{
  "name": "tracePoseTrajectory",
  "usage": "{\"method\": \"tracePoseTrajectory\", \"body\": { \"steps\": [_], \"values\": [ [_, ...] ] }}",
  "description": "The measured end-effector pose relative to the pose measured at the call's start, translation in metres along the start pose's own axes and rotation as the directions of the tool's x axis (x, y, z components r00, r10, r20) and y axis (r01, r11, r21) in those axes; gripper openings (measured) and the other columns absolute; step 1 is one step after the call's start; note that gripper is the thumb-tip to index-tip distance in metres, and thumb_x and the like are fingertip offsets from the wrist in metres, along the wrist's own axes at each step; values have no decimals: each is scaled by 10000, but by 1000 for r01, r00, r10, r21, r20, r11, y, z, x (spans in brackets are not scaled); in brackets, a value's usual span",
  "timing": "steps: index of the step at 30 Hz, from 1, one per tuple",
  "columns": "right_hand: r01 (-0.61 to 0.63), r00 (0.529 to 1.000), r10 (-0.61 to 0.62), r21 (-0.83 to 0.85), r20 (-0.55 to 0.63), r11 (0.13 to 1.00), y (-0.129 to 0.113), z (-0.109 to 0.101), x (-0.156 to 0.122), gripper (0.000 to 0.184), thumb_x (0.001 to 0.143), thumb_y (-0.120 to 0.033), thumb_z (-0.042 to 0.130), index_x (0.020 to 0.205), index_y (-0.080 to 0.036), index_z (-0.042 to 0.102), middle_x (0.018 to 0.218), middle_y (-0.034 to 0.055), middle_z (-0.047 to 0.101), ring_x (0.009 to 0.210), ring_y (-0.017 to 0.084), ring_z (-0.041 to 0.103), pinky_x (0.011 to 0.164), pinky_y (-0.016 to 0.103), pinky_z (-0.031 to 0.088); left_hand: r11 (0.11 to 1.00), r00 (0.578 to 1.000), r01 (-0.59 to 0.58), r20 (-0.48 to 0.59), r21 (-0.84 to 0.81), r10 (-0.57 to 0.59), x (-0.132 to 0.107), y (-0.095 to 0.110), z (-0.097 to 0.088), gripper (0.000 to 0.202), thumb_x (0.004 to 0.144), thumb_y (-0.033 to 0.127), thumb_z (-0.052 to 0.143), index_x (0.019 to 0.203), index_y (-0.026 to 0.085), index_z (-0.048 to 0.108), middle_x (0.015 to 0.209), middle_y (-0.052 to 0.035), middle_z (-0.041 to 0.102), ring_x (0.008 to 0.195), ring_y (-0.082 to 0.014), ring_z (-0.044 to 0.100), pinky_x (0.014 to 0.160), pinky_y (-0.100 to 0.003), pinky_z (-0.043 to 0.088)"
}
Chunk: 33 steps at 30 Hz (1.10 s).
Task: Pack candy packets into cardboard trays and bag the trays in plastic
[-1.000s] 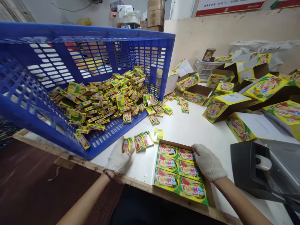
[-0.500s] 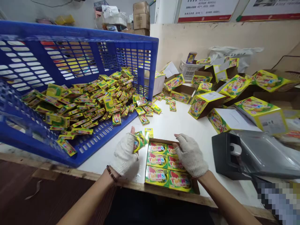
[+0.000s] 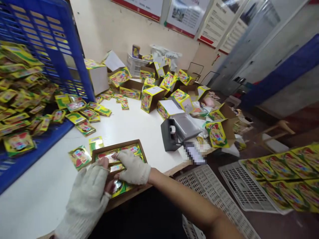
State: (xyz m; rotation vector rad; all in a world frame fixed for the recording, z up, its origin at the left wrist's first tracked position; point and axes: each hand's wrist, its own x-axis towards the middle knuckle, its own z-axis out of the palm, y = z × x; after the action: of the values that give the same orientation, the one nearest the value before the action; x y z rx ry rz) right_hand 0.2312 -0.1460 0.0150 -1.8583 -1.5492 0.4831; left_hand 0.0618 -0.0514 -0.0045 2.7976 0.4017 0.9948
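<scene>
Both my hands wear white knitted gloves with bare fingertips and meet over a shallow open cardboard tray (image 3: 124,145) at the table's front edge. Inside the tray are small flat yellow-green packs with colourful print. My right hand (image 3: 134,167) pinches a small pack (image 3: 116,168) between thumb and fingers, low in the tray. From the left, my left hand (image 3: 87,192) closes its fingers around the same pack's near end; its grip is partly hidden. Another printed pack (image 3: 79,157) lies flat left of the tray, close to a yellow pack (image 3: 96,143).
A blue crate (image 3: 53,43) heaped with loose packs lies on its side at left. Printed cartons (image 3: 151,99) crowd the table's back. Right of the tray stand a black tape dispenser (image 3: 167,135) and clear plastic sheets (image 3: 185,124). White crates (image 3: 211,192) sit lower right.
The view has swung right. My left hand has moved from beside the tray to over it, meeting my right hand there. A pack now shows on the table where my left hand was.
</scene>
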Motion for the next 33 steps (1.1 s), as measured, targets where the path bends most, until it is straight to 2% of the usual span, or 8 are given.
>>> {"method": "tracePoseTrajectory", "body": {
  "steps": [3, 6, 12, 16, 21, 25, 30, 33],
  "values": [
    [-8, 1000, 8, -123, -4, 992, -1, 8, 0, 594, 785, -324, 739, 1307, -166, 503, 1240, 121, 534, 1168, 255, 509, 1021, 404, 433, 998, 999, -11, -39, -68, 8, -3, 9, 9, 758, 880, 263, 571, 1539, 270, 196, 1401, -141, 522, 1259, -352, 524, 1074, -556, 420],
    [-65, 998, 63, -86, -22, 994, -6, 0, 4, 441, 816, -293, 698, 1219, -176, 562, 1150, 100, 589, 1091, 242, 548, 990, 403, 441, 933, 971, 230, 5, -277, -238, -7, 8, 1, 674, 908, 356, 531, 1519, 314, 251, 1522, -67, 407, 1347, -308, 453, 1149, -515, 357],
    [-347, 927, 301, 205, 225, 915, -16, -17, 7, 179, 881, -306, 591, 970, -163, 648, 782, 6, 641, 743, 174, 613, 705, 287, 479, 430, 664, 692, 278, -580, -694, -16, 6, -22, 607, 909, 578, 435, 1415, 242, 444, 1449, -81, 497, 1301, -298, 500, 1124, -492, 389],
    [-240, 954, 231, 24, 190, 970, -28, 4, -4, 173, 885, -213, 547, 815, -163, 698, 835, 51, 668, 861, 199, 606, 785, 305, 464, 250, 611, 711, 402, -657, -682, -25, 15, -21, 599, 894, 583, 477, 1369, 217, 479, 1421, -83, 520, 1311, -268, 486, 1112, -419, 407],
    [-107, 984, 99, 47, 145, 993, -25, 19, -17, 225, 875, -167, 586, 1062, -184, 709, 1066, 75, 689, 1011, 197, 606, 897, 305, 463, 350, 664, 691, 365, -633, -652, -24, -8, -20, 490, 936, 486, 424, 1351, 229, 475, 1389, -76, 536, 1237, -237, 544, 1047, -381, 451],
    [34, 982, -21, -65, 186, 997, -23, 21, -16, 212, 908, -158, 538, 1040, -177, 703, 1019, 79, 703, 971, 205, 614, 916, 339, 463, 595, 633, 774, 211, -217, -745, 5, -55, -5, 502, 852, 385, 528, 1309, 183, 493, 1293, -127, 555, 1206, -272, 538, 1025, -418, 438],
    [57, 970, -34, -86, 241, 995, -24, 13, -14, 256, 888, -183, 526, 1088, -177, 687, 1088, 97, 697, 1025, 233, 617, 934, 381, 476, 517, 503, 855, 175, 44, -846, 42, -88, 17, 784, 620, 341, 759, 1320, 129, 477, 1234, -223, 547, 1162, -424, 537, 963, -543, 428],
    [-41, 998, 39, 34, 50, 999, -17, 7, -7, 351, 854, -257, 539, 1181, -179, 641, 1179, 120, 667, 1098, 259, 606, 952, 417, 488, 551, 544, 834, 178, -10, -820, 50, -89, 11, 699, 698, 271, 680, 1342, 126, 450, 1179, -180, 594, 1123, -341, 584, 950, -448, 462]
  ]
}}
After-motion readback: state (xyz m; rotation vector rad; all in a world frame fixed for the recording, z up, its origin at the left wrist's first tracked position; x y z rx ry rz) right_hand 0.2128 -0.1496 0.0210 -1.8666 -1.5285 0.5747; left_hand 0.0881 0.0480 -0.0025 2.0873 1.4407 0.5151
